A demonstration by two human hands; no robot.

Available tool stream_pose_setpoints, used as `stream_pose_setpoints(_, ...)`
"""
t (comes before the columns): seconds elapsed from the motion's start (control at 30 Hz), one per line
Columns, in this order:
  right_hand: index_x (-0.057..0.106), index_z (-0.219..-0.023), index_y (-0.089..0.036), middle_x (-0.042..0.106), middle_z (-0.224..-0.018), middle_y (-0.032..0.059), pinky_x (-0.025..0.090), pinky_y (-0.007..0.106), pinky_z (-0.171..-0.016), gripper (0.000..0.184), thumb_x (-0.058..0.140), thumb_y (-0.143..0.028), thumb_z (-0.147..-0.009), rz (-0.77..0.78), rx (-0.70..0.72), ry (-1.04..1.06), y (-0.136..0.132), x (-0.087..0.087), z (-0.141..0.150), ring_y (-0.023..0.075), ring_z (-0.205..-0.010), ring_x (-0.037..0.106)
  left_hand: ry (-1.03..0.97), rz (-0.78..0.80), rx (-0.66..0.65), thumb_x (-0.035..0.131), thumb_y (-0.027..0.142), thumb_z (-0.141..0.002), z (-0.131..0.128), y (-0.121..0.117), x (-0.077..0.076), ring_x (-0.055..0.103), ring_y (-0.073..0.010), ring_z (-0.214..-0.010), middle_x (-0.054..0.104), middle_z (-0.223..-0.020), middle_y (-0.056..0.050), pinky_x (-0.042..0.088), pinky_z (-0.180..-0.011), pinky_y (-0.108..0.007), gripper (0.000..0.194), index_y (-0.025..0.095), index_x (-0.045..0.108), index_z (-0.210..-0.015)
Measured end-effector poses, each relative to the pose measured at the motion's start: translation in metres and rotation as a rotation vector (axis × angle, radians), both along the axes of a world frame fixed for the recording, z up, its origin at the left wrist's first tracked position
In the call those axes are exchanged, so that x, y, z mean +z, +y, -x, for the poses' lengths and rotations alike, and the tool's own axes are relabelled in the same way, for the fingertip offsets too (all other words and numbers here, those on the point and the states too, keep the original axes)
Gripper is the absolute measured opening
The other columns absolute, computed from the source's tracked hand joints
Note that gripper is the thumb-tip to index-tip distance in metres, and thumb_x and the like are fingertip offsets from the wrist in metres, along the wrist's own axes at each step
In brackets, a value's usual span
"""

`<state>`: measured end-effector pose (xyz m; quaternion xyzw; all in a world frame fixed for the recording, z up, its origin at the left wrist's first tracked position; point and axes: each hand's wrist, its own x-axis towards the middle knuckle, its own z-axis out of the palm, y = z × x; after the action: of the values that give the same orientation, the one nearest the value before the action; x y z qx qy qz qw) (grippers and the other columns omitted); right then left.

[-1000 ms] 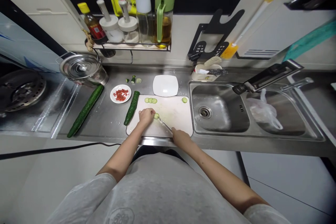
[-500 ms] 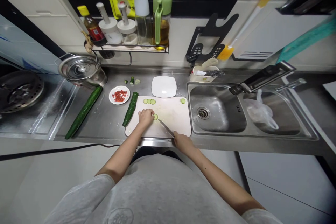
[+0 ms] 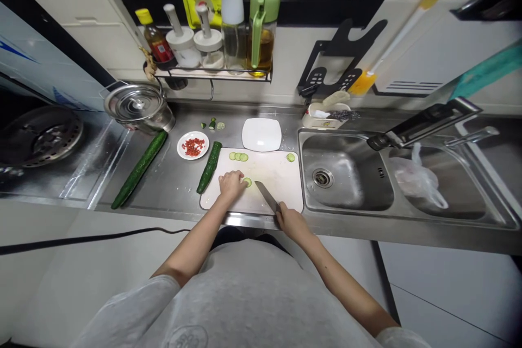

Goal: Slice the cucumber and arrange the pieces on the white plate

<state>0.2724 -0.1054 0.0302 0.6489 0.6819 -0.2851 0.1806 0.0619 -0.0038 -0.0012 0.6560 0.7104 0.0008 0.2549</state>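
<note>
My right hand (image 3: 292,222) is wrapped round the handle of a kitchen knife (image 3: 267,196), its blade slanting up and left over the white cutting board (image 3: 285,182). With bent fingers, my left hand (image 3: 231,185) grips the left edge of a round cucumber slice (image 3: 248,181) on the board. The knife tip is a little right of this slice, apart from it. Three overlapping cucumber slices (image 3: 238,156) lie near the board's back left, and more slices (image 3: 290,157) sit in the back right corner. A cut cucumber (image 3: 209,168) lies along the left edge.
A whole cucumber (image 3: 139,169), a small plate (image 3: 180,149) of chopped red pieces and a steel pot (image 3: 141,114) are on the left. Behind the board stands a white dish (image 3: 261,135). To the right is a double sink (image 3: 346,168) holding a plastic bag (image 3: 418,176).
The knife has moved slightly right, away from the slice, and its blade shows more broadly. My left hand stays at the slice. The whole view has shifted a little.
</note>
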Motion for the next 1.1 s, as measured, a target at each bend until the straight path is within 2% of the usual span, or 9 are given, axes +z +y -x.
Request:
stream_pose_setpoints(0.1, 0.044, -0.114, -0.018, 0.068, -0.095, 0.0129, 0.034, 0.026, -0.065, 0.022, 0.033, -0.029, -0.099, -0.005, 0.001, -0.004, 0.001, -0.001, 0.0, 0.0217, -0.086, 0.065, 0.031, -0.01, -0.032, 0.058, 0.027, -0.079, -0.005, 0.0, -0.003, 0.055, -0.0251, -0.106, 0.066, -0.108, -0.007, 0.032, -0.09, -0.039, 0.018, 0.024, 0.065, -0.096)
stream_pose_setpoints(0.23, 0.044, -0.114, -0.017, 0.068, -0.092, 0.0123, 0.031, 0.026, -0.062, 0.022, 0.033, -0.027, -0.098, -0.011, 0.012, -0.006, 0.001, -0.004, 0.0, 0.0219, -0.084, 0.066, -0.018, -0.001, -0.019, 0.053, 0.016, -0.08, -0.011, -0.002, -0.003, 0.057, -0.0232, -0.101, 0.068, -0.099, -0.004, 0.032, -0.088, -0.038, 0.017, 0.024, 0.062, -0.091)
stream_pose_setpoints(0.4, 0.045, -0.114, -0.017, 0.068, -0.093, 0.0122, 0.03, 0.026, -0.061, 0.022, 0.033, -0.028, -0.098, -0.003, 0.003, 0.0, 0.001, -0.005, -0.001, 0.0221, -0.085, 0.065, -0.072, -0.002, 0.024, 0.052, 0.017, -0.081, -0.01, -0.006, 0.005, 0.06, -0.0206, -0.095, 0.07, -0.09, -0.001, 0.032, -0.086, -0.036, 0.014, 0.025, 0.059, -0.09)
stream_pose_setpoints(0.6, 0.044, -0.116, -0.018, 0.068, -0.097, 0.0131, 0.033, 0.026, -0.065, 0.023, 0.033, -0.03, -0.099, 0.023, -0.015, 0.004, 0.002, -0.003, -0.001, 0.0216, -0.088, 0.065, -0.159, -0.024, 0.132, 0.054, 0.025, -0.082, 0.017, -0.023, 0.015, 0.063, -0.0183, -0.092, 0.071, -0.09, 0.003, 0.034, -0.084, -0.033, 0.015, 0.027, 0.054, -0.097)
stream_pose_setpoints(0.8, 0.044, -0.116, -0.017, 0.068, -0.096, 0.0134, 0.033, 0.026, -0.065, 0.023, 0.034, -0.028, -0.098, 0.013, -0.006, 0.023, 0.003, -0.002, -0.002, 0.0218, -0.087, 0.065, -0.122, -0.015, 0.283, 0.054, 0.023, -0.083, 0.045, -0.03, 0.014, 0.065, -0.0183, -0.091, 0.072, -0.09, 0.002, 0.035, -0.084, -0.031, 0.021, 0.027, 0.05, -0.103)
stream_pose_setpoints(1.1, 0.042, -0.119, -0.016, 0.069, -0.096, 0.0134, 0.031, 0.027, -0.064, 0.026, 0.033, -0.028, -0.098, 0.004, -0.017, 0.03, 0.003, -0.005, -0.002, 0.0224, -0.087, 0.065, 0.015, -0.072, 0.272, 0.048, 0.024, -0.086, 0.053, -0.016, 0.01, 0.063, -0.0224, -0.098, 0.071, -0.09, -0.002, 0.032, -0.089, -0.036, 0.017, 0.027, 0.054, -0.102)
